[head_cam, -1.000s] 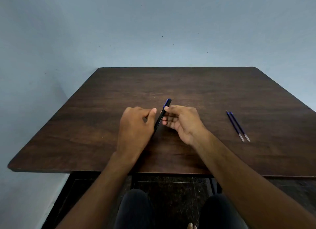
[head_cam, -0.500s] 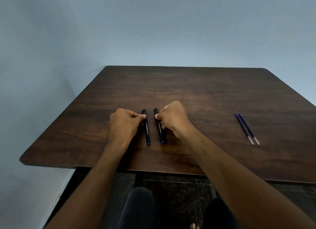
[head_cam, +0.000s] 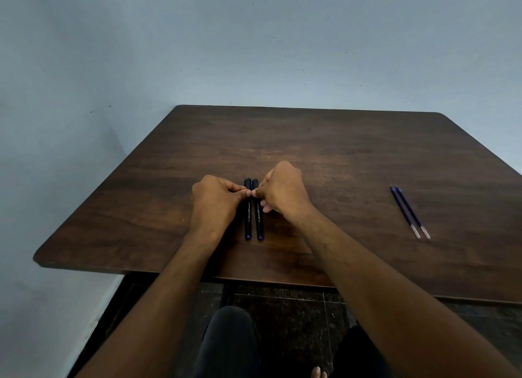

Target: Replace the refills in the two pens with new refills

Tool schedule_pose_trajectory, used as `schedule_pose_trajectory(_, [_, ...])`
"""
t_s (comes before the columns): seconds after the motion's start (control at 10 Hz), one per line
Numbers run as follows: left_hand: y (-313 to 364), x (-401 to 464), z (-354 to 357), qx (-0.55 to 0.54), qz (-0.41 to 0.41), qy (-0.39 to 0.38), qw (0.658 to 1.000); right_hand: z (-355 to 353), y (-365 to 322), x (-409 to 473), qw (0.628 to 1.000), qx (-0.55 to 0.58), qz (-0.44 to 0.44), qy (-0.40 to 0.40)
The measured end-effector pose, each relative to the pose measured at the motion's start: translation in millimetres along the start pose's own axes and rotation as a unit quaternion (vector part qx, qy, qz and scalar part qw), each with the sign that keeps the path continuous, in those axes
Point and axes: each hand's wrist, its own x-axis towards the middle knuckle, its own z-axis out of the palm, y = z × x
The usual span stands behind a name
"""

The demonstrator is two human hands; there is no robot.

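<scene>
Where the two fists meet over the dark wooden table (head_cam: 353, 151), two black pens lie flat side by side, touching or nearly so; the left pen (head_cam: 248, 219) sits under the fingertips of the left hand (head_cam: 216, 202), the right pen (head_cam: 259, 221) under those of the right hand (head_cam: 282, 191). Both hands are curled, fingers drawn together and pressing on the far part of the barrels; whether they truly pinch the pens or only rest on them I cannot tell. Each pen runs lengthwise away from the person, its blue end pointing back toward the table's near edge. Well off to the right of the right hand lie two blue refills (head_cam: 409, 211), parallel and close together, slanted, their pale ends nearest the person; nothing here holds anything inside it.
</scene>
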Motion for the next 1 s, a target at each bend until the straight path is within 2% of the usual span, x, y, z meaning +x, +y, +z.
schedule_pose_trajectory(0.1, [-1.1,0.7,0.6,-0.003,0.001,-0.003,1.000,-0.2,-13.3,3.7,0.995,-0.014,0.080,-0.054])
schedule_pose_trajectory(0.2, [-2.2,-0.3,0.8,-0.013,0.000,-0.002,1.000,-0.9,-21.2,-0.5,0.994,-0.021,0.099,-0.041])
schedule_pose_trajectory(0.3, [-3.1,-1.8,0.9,-0.021,0.004,0.003,1.000,-3.9,-17.7,-6.8,0.997,0.005,0.068,-0.022])
schedule_pose_trajectory(0.5, [-3.9,-1.8,0.7,-0.033,0.000,0.013,0.999,-10.1,-9.7,-4.4,0.994,0.056,0.078,-0.050])
schedule_pose_trajectory(0.7, [-4.2,-5.4,0.3,-0.035,0.003,0.024,0.999,-1.1,9.9,-3.2,0.996,0.071,0.042,0.040])
schedule_pose_trajectory(1.0, [2.6,-8.4,3.0,0.026,0.059,0.029,0.998,3.2,24.2,-4.5,0.992,0.111,-0.011,0.059])
